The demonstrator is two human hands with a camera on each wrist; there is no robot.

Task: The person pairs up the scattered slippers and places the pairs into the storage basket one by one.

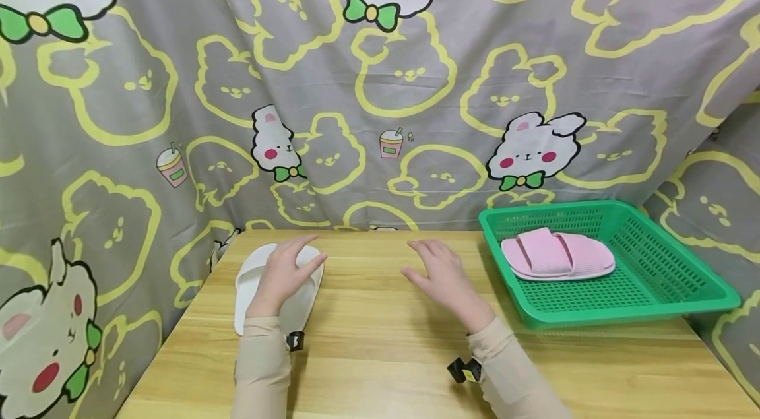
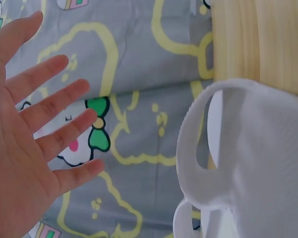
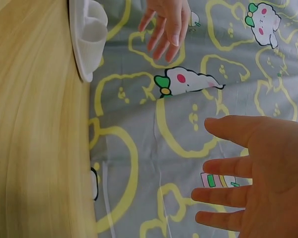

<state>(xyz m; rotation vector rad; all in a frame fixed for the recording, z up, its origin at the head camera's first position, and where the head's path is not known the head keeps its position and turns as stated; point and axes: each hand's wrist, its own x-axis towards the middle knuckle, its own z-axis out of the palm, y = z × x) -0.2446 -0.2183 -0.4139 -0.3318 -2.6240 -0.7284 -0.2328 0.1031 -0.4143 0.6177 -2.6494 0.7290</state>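
Note:
A pair of white slippers [image 1: 248,300] lies at the left of the wooden table, their straps [image 2: 258,129] large in the left wrist view. My left hand [image 1: 289,272] is over them in the head view and hides part of them. Its fingers are spread, and the left wrist view shows the hand [image 2: 35,124] apart from the slippers with nothing in it. Across the table my right hand [image 1: 442,277] is raised, fingers extended and holding nothing. In the right wrist view both the right hand [image 3: 268,168] and the white slippers [image 3: 87,42] appear, well apart.
To the right stands a green plastic basket [image 1: 629,310] with perforated walls. Pink slipper footwear [image 1: 549,253] lies inside at its left; whether one or two, I cannot tell. A grey patterned curtain [image 1: 415,175] hangs behind the wooden table [image 1: 368,353].

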